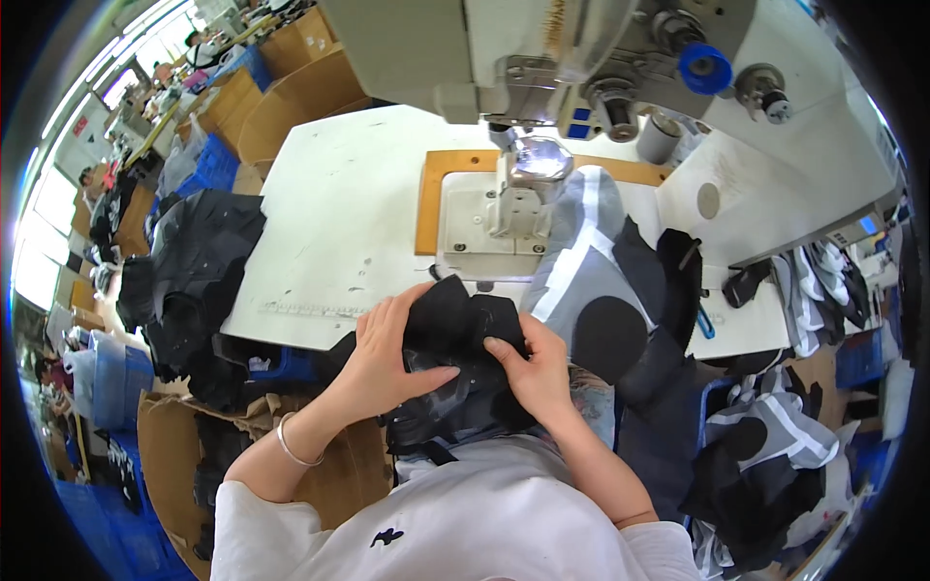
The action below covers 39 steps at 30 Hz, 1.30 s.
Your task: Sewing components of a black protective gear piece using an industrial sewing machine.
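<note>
Both hands grip a black fabric piece [460,320] at the near edge of the white sewing table. My left hand [387,353] is closed on its left side, with the thumb in front and the fingers behind. On the right side, my right hand [533,368] pinches the cloth, thumb on top. Just beyond stands the sewing machine [518,198], its needle area lit. Right of its base lies a grey and black fabric piece [586,247] with white strips and a black round patch. More dark cloth hangs below my hands, and its lower part is partly hidden.
Dark fabric pieces [199,261] are heaped over the table's left side. A cardboard box [165,474] stands at the lower left. More grey and black pieces [775,436] lie at the right. A blue-handled tool [705,322] rests on the white table [334,213]. Other people work far left.
</note>
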Each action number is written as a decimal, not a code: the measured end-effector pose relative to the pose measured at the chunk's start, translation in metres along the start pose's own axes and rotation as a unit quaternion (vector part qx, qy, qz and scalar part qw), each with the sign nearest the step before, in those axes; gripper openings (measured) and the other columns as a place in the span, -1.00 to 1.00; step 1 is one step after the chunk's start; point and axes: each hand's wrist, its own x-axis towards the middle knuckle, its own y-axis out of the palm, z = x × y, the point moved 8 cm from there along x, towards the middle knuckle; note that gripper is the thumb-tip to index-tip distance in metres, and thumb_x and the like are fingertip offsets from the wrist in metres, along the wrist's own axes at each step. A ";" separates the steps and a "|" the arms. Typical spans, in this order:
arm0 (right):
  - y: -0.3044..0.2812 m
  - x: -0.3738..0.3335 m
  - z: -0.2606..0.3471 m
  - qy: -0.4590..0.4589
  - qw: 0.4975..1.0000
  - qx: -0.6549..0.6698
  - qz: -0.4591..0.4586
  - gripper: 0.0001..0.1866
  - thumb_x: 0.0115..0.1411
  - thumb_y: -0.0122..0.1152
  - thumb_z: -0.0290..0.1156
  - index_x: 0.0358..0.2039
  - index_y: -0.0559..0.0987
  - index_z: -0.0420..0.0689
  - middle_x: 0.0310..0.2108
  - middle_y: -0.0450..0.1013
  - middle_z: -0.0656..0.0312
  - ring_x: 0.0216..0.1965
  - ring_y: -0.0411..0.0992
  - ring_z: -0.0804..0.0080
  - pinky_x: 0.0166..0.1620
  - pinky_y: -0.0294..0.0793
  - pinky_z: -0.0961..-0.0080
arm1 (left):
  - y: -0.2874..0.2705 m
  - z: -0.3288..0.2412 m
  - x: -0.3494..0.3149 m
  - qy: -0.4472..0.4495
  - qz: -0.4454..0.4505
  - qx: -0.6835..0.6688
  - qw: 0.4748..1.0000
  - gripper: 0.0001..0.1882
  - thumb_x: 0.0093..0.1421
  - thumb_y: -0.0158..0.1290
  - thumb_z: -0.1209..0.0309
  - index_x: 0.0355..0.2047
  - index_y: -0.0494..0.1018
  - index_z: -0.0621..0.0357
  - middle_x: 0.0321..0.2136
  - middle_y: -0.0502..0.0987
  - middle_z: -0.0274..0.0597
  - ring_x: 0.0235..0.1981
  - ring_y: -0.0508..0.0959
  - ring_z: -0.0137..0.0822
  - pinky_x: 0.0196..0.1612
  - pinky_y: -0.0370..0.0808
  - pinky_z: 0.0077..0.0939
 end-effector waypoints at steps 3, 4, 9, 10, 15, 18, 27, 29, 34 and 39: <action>0.001 -0.001 -0.020 0.033 0.999 0.017 -0.003 -0.73 0.05 0.34 -0.35 -0.35 0.49 -0.24 -0.47 0.45 -0.02 -0.45 0.41 0.01 -0.34 0.40 0.35 | 0.008 -0.001 -0.003 0.011 -0.016 0.050 0.999 -0.01 -0.10 0.33 0.15 0.27 0.07 0.17 -0.08 0.35 -0.02 -0.02 0.35 -0.03 0.11 0.19 -0.17; 0.002 -0.001 -0.023 0.020 0.999 0.029 -0.022 -0.74 0.05 0.33 -0.37 -0.37 0.48 -0.25 -0.49 0.45 -0.02 -0.47 0.41 0.05 -0.35 0.38 0.35 | 0.008 -0.001 -0.006 0.016 -0.035 0.083 0.996 0.00 -0.11 0.33 0.13 0.27 0.07 0.17 -0.09 0.35 -0.02 -0.05 0.36 -0.03 0.09 0.19 -0.17; 0.003 0.003 -0.031 0.045 0.994 0.098 -0.035 -0.77 0.07 0.30 -0.41 -0.36 0.47 -0.26 -0.50 0.46 0.01 -0.50 0.41 0.17 -0.36 0.38 0.38 | 0.008 0.009 0.010 0.010 -0.021 0.044 0.999 -0.01 -0.09 0.33 0.11 0.28 0.06 0.13 -0.03 0.36 0.02 0.02 0.36 -0.02 0.11 0.18 -0.17; 0.002 0.003 -0.029 0.037 0.995 0.078 -0.040 -0.76 0.07 0.30 -0.41 -0.36 0.47 -0.26 -0.50 0.46 0.01 -0.49 0.41 0.18 -0.35 0.39 0.37 | 0.009 0.010 0.012 0.010 -0.009 0.018 1.000 -0.02 -0.07 0.32 0.11 0.28 0.06 0.12 -0.01 0.36 0.02 0.05 0.35 -0.04 0.12 0.16 -0.15; 0.003 0.003 -0.021 0.024 0.995 0.089 -0.031 -0.75 0.07 0.31 -0.40 -0.35 0.46 -0.26 -0.51 0.44 0.00 -0.50 0.38 0.11 -0.36 0.38 0.37 | 0.008 0.017 0.017 -0.023 0.037 -0.048 0.998 -0.06 0.00 0.28 0.10 0.29 0.04 0.08 0.04 0.32 0.02 0.12 0.31 -0.04 0.16 0.13 -0.09; 0.008 0.004 -0.015 0.013 0.999 0.030 -0.024 -0.76 0.07 0.31 -0.40 -0.36 0.47 -0.25 -0.53 0.41 -0.03 -0.50 0.37 -0.01 -0.36 0.38 0.33 | -0.002 0.014 0.028 -0.033 0.075 -0.042 0.996 -0.04 0.00 0.28 0.06 0.29 0.04 0.14 0.04 0.30 0.04 0.11 0.30 0.01 0.16 0.15 -0.12; 0.028 0.009 0.022 -0.115 0.989 -0.087 -0.019 -0.75 0.06 0.30 -0.38 -0.34 0.49 -0.27 -0.51 0.41 -0.04 -0.43 0.41 -0.06 -0.39 0.35 0.17 | -0.019 -0.063 0.100 0.084 0.460 0.231 0.853 -0.54 0.13 0.18 0.05 -0.45 0.49 0.29 -0.50 0.52 -0.07 -0.37 0.58 -0.19 -0.26 0.50 -0.36; 0.029 0.006 0.034 -0.123 0.987 -0.101 -0.017 -0.76 0.07 0.30 -0.38 -0.34 0.49 -0.27 -0.51 0.41 -0.03 -0.44 0.41 -0.06 -0.41 0.35 0.17 | -0.012 -0.048 0.094 -0.064 0.527 0.100 0.842 -0.44 0.23 0.04 0.02 -0.51 0.50 0.41 -0.70 0.47 -0.05 -0.66 0.59 -0.18 -0.59 0.56 -0.39; 0.034 0.004 0.049 -0.159 0.983 -0.087 -0.004 -0.77 0.10 0.27 -0.38 -0.36 0.47 -0.26 -0.54 0.40 -0.02 -0.50 0.41 -0.05 -0.46 0.35 0.19 | -0.001 -0.039 0.089 -0.089 0.563 0.202 0.797 -0.35 0.29 -0.07 -0.02 -0.53 0.51 0.46 -0.66 0.53 0.01 -0.60 0.64 -0.20 -0.51 0.63 -0.43; 0.034 0.005 0.048 -0.080 0.992 -0.087 0.040 -0.77 0.09 0.30 -0.36 -0.45 0.46 -0.25 -0.56 0.42 -0.01 -0.54 0.41 -0.03 -0.48 0.36 0.25 | -0.009 -0.007 0.049 -0.131 0.447 0.201 0.862 -0.29 0.20 0.00 -0.14 -0.59 0.50 0.45 -0.81 0.43 -0.02 -0.68 0.60 -0.17 -0.62 0.54 -0.38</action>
